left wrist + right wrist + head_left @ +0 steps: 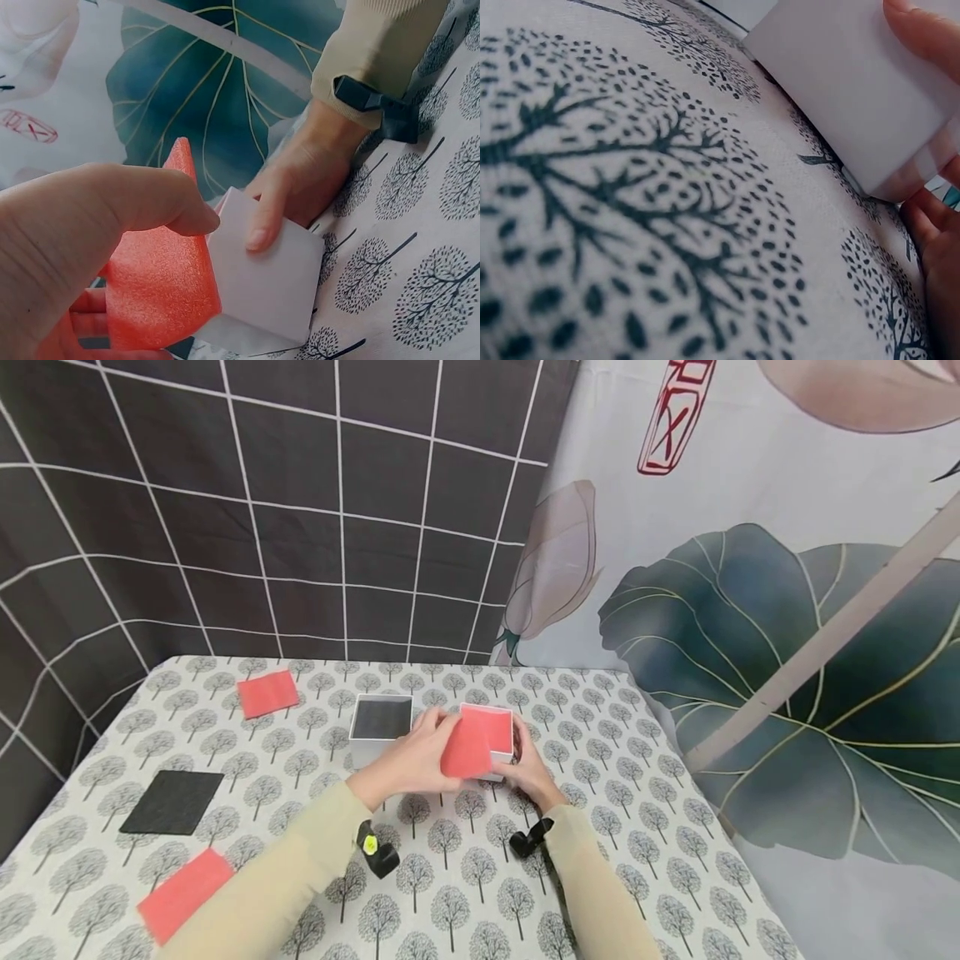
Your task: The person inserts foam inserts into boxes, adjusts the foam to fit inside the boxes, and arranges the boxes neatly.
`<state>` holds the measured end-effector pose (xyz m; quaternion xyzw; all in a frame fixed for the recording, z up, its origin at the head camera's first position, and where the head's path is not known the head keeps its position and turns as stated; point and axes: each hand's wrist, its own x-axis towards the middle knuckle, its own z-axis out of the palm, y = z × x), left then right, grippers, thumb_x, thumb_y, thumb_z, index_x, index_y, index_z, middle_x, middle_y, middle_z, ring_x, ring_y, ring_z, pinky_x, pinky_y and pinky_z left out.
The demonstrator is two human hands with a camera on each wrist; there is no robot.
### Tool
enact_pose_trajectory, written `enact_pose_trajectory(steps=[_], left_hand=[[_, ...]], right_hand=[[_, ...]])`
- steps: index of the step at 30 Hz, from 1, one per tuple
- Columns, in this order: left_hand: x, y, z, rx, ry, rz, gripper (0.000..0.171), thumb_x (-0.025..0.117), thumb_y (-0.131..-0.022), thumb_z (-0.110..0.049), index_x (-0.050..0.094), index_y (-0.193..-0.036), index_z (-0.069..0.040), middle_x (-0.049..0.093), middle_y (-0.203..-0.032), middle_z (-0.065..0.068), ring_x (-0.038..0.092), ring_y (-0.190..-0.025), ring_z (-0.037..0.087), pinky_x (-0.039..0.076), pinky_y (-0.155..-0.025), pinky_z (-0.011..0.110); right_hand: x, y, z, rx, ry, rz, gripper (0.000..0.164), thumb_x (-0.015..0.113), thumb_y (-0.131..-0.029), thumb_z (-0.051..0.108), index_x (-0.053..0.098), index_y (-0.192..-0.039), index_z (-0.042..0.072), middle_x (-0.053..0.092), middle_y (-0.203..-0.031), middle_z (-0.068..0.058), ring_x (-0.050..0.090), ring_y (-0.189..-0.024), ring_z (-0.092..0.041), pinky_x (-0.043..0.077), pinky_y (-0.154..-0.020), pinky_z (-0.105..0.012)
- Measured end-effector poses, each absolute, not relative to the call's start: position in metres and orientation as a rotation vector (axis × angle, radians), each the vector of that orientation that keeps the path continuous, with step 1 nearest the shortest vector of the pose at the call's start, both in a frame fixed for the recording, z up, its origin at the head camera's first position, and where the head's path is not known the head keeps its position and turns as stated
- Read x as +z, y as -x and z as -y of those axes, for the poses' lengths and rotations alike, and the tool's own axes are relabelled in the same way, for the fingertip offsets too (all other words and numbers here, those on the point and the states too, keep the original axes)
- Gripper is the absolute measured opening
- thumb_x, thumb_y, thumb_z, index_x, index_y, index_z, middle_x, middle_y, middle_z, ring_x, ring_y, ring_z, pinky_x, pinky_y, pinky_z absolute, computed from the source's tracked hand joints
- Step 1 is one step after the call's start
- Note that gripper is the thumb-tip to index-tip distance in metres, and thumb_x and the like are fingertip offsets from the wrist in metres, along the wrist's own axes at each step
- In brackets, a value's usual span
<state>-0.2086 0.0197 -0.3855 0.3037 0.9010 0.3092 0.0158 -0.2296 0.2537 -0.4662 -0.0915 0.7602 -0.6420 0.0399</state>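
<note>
My left hand (414, 758) pinches a red foam square (161, 285) between thumb and fingers, tilted at the left side of a small white box (266, 300). Inside that box lies a red surface (495, 727), seen in the head view. With thumb on the near wall and fingers on the far right side, my right hand (534, 770) grips the box. The right wrist view shows the box's plain white wall (847, 90) close to the cloth, with part of the right hand at the edge.
Just left of my left hand stands a second white box (365, 752) holding a black sheet (383, 718). Farther left on the tree-print cloth (442, 881) lie a red square (267, 694), a black square (172, 802) and another red square (186, 893). Curtains hang behind.
</note>
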Motion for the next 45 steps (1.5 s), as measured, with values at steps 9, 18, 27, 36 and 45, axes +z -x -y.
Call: enact_pose_trajectory(steps=[9,18,27,36,45], left_hand=[[-0.387,0.238,-0.028,0.926,-0.937,-2.819,0.096,0.077,-0.061,-0.029,0.032,-0.142,-0.006,0.038,-0.125,0.014,0.042,-0.108,0.023,0.054,-0.076,0.040],[-0.379,0.254,-0.043,0.877,-0.941,-2.737,0.100,0.080,-0.059,-0.020,0.029,-0.143,-0.001,0.034,-0.133,0.018,0.034,-0.116,0.028,0.048,-0.088,0.045],[-0.378,0.267,-0.057,0.782,-0.956,-2.739,0.096,0.081,-0.058,-0.018,0.034,-0.140,-0.001,0.038,-0.131,0.015,0.036,-0.112,0.025,0.047,-0.086,0.038],[-0.379,0.280,-0.070,0.618,-0.987,-2.711,0.096,0.081,-0.062,-0.023,0.033,-0.141,-0.001,0.037,-0.137,0.013,0.033,-0.121,0.026,0.042,-0.095,0.038],[-0.377,0.281,-0.074,0.555,-0.974,-2.662,0.085,0.078,-0.071,-0.033,0.038,-0.140,-0.004,0.036,-0.141,0.011,0.034,-0.121,0.028,0.044,-0.093,0.041]], right_hand=[[-0.466,0.235,-0.254,-1.914,0.319,-2.359,0.103,0.079,-0.070,0.010,0.014,-0.149,0.019,0.039,-0.140,-0.007,0.043,-0.122,-0.025,0.036,-0.103,-0.042],[-0.467,0.232,-0.254,-1.879,0.336,-2.371,0.103,0.079,-0.071,0.015,0.012,-0.149,0.016,0.039,-0.140,-0.009,0.043,-0.122,-0.025,0.035,-0.103,-0.046],[-0.465,0.231,-0.256,-1.876,0.298,-2.366,0.105,0.080,-0.071,0.014,0.010,-0.149,0.014,0.032,-0.146,-0.010,0.037,-0.127,-0.027,0.030,-0.107,-0.047],[-0.464,0.228,-0.254,-1.879,0.306,-2.366,0.103,0.079,-0.073,0.013,0.010,-0.149,0.019,0.028,-0.148,-0.011,0.035,-0.129,-0.029,0.032,-0.106,-0.046],[-0.465,0.229,-0.254,-1.851,0.300,-2.384,0.103,0.079,-0.072,0.017,0.011,-0.149,0.021,0.029,-0.148,-0.009,0.033,-0.131,-0.026,0.028,-0.107,-0.048]])
